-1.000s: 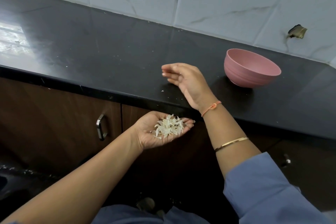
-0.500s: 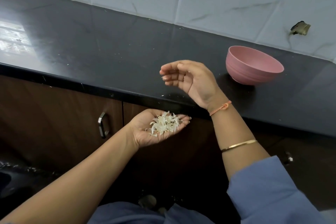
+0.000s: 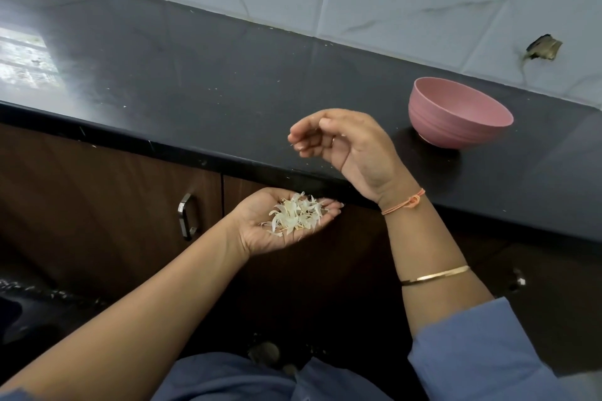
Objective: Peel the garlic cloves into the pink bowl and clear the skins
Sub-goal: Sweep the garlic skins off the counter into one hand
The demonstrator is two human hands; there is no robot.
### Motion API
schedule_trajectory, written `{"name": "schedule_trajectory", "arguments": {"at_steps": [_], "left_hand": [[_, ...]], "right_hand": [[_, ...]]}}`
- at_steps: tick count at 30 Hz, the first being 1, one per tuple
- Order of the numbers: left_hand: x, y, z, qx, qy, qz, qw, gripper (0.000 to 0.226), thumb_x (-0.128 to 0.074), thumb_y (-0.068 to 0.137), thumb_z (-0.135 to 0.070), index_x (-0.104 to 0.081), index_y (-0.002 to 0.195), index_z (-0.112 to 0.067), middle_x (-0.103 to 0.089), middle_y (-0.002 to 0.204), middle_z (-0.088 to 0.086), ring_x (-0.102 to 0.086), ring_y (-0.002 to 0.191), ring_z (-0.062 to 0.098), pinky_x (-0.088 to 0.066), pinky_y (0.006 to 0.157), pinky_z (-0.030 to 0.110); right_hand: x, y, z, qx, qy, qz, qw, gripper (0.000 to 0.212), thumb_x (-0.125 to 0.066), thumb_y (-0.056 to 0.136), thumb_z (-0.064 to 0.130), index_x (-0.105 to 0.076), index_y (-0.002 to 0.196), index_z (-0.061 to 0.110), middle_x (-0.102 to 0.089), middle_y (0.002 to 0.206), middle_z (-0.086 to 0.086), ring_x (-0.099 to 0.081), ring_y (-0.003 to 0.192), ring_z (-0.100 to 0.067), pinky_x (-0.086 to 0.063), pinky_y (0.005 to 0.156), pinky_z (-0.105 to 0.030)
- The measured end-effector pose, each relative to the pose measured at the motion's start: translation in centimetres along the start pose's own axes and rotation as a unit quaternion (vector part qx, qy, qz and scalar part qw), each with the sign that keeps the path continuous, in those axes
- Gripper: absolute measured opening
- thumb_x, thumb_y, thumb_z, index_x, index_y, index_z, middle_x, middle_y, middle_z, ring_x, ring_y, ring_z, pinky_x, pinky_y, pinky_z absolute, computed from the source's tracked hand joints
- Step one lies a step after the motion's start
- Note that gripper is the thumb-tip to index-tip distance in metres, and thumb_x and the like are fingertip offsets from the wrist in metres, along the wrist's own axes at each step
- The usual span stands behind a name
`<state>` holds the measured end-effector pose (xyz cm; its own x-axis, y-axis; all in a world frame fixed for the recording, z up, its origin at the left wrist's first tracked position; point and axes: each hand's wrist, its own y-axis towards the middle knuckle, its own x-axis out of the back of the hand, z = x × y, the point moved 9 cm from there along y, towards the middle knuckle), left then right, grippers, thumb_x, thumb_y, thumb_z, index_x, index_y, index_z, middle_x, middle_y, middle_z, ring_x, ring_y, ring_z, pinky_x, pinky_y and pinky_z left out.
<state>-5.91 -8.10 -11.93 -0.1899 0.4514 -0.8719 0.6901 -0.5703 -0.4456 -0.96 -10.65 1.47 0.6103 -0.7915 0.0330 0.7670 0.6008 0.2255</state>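
Note:
A small heap of pale garlic skins [image 3: 298, 215] lies in my left hand [image 3: 257, 233], which is held palm up with its fingers nearly straight, just below the front edge of the black countertop [image 3: 195, 75]. My right hand [image 3: 355, 143] hovers above the counter edge, a little above and to the right of the left hand. Its fingers are loosely curled toward the thumb and I see nothing gripped in them. The pink bowl [image 3: 456, 120] stands on the counter to the right of my right hand, near the tiled wall; what is inside it is hidden.
Tiny skin flecks are scattered on the countertop. Brown cabinet doors with a metal handle [image 3: 185, 216] run below the counter. A chipped hole [image 3: 542, 49] marks the tiled wall behind the bowl.
My right hand has lifted off the counter and its fingers have curled inward from nearly straight. My left hand still carries the skins in the same place.

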Motion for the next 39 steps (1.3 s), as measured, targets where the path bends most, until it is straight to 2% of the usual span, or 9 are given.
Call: {"name": "schedule_trajectory", "arguments": {"at_steps": [5,10,12,15,18,21,26,33,39], "left_hand": [[0.1,-0.2,-0.1,-0.007,0.012,-0.007,1.0,0.036,-0.041,0.08,-0.002,-0.063,0.098,0.02,-0.064,0.104,0.032,-0.068,0.084,0.041,-0.054,0.076,0.046],[0.2,-0.1,-0.1,-0.02,0.024,-0.004,1.0,0.035,-0.041,0.082,-0.003,-0.063,0.1,0.018,-0.064,0.105,0.03,-0.068,0.088,0.038,-0.053,0.081,0.043],[0.5,-0.2,0.1,-0.026,0.027,-0.006,0.999,0.035,-0.041,0.082,-0.004,-0.065,0.095,0.018,-0.066,0.101,0.03,-0.069,0.086,0.037,-0.052,0.082,0.044],[1.3,-0.4,0.9,-0.023,0.004,-0.008,1.0,0.035,-0.043,0.081,-0.004,-0.065,0.095,0.019,-0.065,0.102,0.031,-0.068,0.088,0.037,-0.052,0.089,0.046],[2.6,-0.3,2.0,-0.028,-0.02,-0.029,0.999,0.036,-0.039,0.091,-0.007,-0.066,0.096,0.016,-0.066,0.101,0.029,-0.064,0.094,0.034,-0.044,0.091,0.048],[3.6,-0.4,3.0,-0.043,-0.049,-0.041,0.997,0.041,-0.035,0.096,-0.012,-0.067,0.094,0.014,-0.068,0.099,0.026,-0.066,0.089,0.032,-0.048,0.085,0.046],[5.2,-1.2,2.5,-0.153,-0.11,-0.064,0.98,0.043,-0.033,0.095,-0.012,-0.07,0.085,0.009,-0.07,0.092,0.022,-0.064,0.092,0.029,-0.049,0.078,0.041],[7.6,-5.6,-0.8,-0.317,-0.143,-0.057,0.936,0.036,-0.036,0.092,-0.017,-0.067,0.089,-0.001,-0.07,0.093,0.014,-0.066,0.089,0.025,-0.05,0.09,0.037],[10.8,-11.2,-3.6,-0.415,-0.147,-0.077,0.894,0.04,-0.033,0.093,-0.021,-0.068,0.086,-0.001,-0.07,0.089,0.014,-0.068,0.084,0.024,-0.053,0.084,0.036]], "right_hand": [[3.3,-0.2,-0.9,-0.016,-0.07,-0.159,0.985,0.036,-0.033,0.094,0.0,-0.066,0.08,0.006,-0.067,0.081,-0.008,-0.061,0.078,-0.018,-0.049,0.074,-0.029],[-0.8,-1.6,-0.9,-0.008,-0.033,-0.055,0.998,0.03,-0.037,0.09,0.004,-0.066,0.081,0.003,-0.066,0.08,-0.009,-0.061,0.077,-0.018,-0.051,0.069,-0.027],[0.1,-3.2,0.0,0.063,-0.002,-0.155,0.986,0.03,-0.041,0.083,0.008,-0.068,0.072,0.011,-0.066,0.073,-0.005,-0.06,0.07,-0.016,-0.048,0.061,-0.026],[3.2,-7.9,-1.5,0.11,0.07,-0.383,0.914,0.033,-0.041,0.076,0.011,-0.063,0.054,0.021,-0.057,0.058,0.002,-0.048,0.055,-0.012,-0.037,0.05,-0.022],[3.5,-12.4,-6.0,0.015,0.07,-0.502,0.862,0.032,-0.044,0.085,0.014,-0.061,0.059,0.023,-0.054,0.062,0.007,-0.045,0.059,-0.006,-0.035,0.054,-0.02],[2.5,-15.9,-11.3,-0.12,0.099,-0.552,0.819,0.022,-0.044,0.095,0.014,-0.062,0.084,0.023,-0.058,0.089,0.003,-0.053,0.085,-0.01,-0.04,0.073,-0.026],[-3.4,-14.4,-16.6,-0.243,0.408,-0.41,0.778,0.027,-0.042,0.096,0.025,-0.058,0.109,0.008,-0.058,0.118,-0.017,-0.053,0.115,-0.028,-0.038,0.101,-0.04],[-9.4,-9.0,-15.4,-0.232,0.458,-0.303,0.803,0.038,-0.038,0.098,0.024,-0.058,0.119,-0.001,-0.061,0.122,-0.022,-0.058,0.116,-0.031,-0.039,0.107,-0.043],[-16.0,-6.0,-14.8,-0.265,0.464,-0.216,0.817,0.033,-0.036,0.099,0.023,-0.062,0.101,0.003,-0.066,0.106,-0.018,-0.062,0.106,-0.03,-0.046,0.098,-0.041]]}}
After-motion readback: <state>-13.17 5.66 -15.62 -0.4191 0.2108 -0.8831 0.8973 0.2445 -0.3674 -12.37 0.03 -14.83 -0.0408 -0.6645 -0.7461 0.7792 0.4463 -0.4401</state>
